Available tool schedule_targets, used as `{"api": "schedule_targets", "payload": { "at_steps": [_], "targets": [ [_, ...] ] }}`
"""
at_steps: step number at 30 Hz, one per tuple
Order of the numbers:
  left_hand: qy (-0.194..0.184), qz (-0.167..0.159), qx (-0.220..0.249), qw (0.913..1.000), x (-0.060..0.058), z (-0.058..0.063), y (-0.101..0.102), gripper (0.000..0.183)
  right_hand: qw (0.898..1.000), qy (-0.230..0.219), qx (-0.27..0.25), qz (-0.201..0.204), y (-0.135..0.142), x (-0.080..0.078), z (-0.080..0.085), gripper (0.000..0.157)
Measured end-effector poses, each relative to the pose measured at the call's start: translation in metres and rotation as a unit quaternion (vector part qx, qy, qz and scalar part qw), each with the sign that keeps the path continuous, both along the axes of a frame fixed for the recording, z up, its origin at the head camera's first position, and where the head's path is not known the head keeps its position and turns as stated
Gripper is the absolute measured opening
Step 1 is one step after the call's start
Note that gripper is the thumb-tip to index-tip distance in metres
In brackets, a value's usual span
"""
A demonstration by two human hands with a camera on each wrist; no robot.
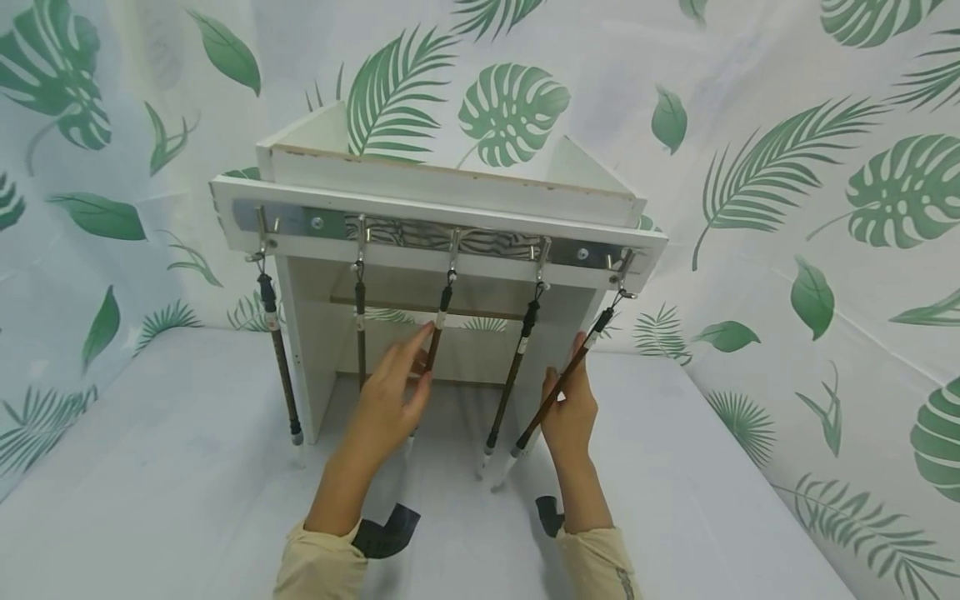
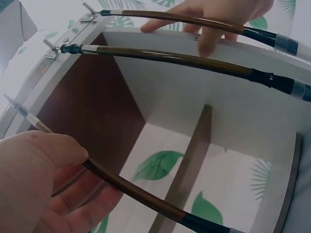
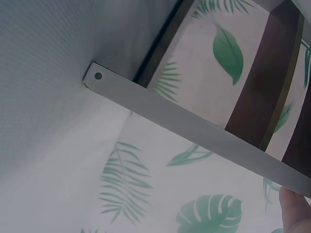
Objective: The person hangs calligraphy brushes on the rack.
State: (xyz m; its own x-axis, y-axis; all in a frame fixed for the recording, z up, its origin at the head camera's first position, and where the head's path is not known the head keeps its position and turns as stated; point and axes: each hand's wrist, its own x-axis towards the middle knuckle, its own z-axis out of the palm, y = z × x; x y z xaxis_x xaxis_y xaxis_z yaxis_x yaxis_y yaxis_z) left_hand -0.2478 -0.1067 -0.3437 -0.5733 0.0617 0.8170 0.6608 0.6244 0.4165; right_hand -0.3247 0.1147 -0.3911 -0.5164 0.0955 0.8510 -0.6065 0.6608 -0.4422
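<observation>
Several calligraphy brushes with dark brown handles and white tips hang by loops from hooks on the front rail [image 1: 420, 237] of a white wooden shelf unit [image 1: 457, 185]. My left hand [image 1: 386, 400] holds the handle of the middle brush [image 2: 129, 191], thumb in front and fingers behind it. My right hand [image 1: 570, 417] is behind the rightmost brush [image 1: 562, 383], at the front edge of the unit's right side panel [image 3: 184, 124]. Its thumb lies on the panel's inner face, its fingers along the outer side. Most of that hand is outside the right wrist view.
The leftmost brush [image 1: 281, 358] and another brush [image 1: 513, 383] right of the middle hang on their own hooks. A pale cloth covers the table [image 1: 187, 500]. Behind stands a white backdrop [image 1: 750, 108] with green leaf prints. Black straps [image 1: 386, 533] show at both wrists.
</observation>
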Motion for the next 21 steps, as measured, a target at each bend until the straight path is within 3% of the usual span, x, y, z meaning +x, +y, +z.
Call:
{"api": "schedule_targets", "payload": {
  "at_steps": [8,12,17,21],
  "targets": [
    [-0.036,0.001,-0.004,0.9994,0.001,-0.001,0.001,0.063,1.000,-0.010,0.004,-0.002,0.002,0.000,0.001,0.063],
    [-0.063,0.023,-0.019,0.9976,0.004,-0.002,0.003,0.066,1.000,-0.011,0.003,0.002,0.006,-0.001,0.001,0.063],
    [-0.088,0.046,-0.060,0.9933,0.008,-0.002,-0.003,0.065,1.000,-0.005,0.002,0.019,0.018,-0.004,-0.002,0.051],
    [-0.121,0.055,-0.111,0.9849,0.015,-0.004,-0.016,0.064,0.999,-0.032,-0.005,0.040,0.035,0.001,0.011,0.042]
  ]
}}
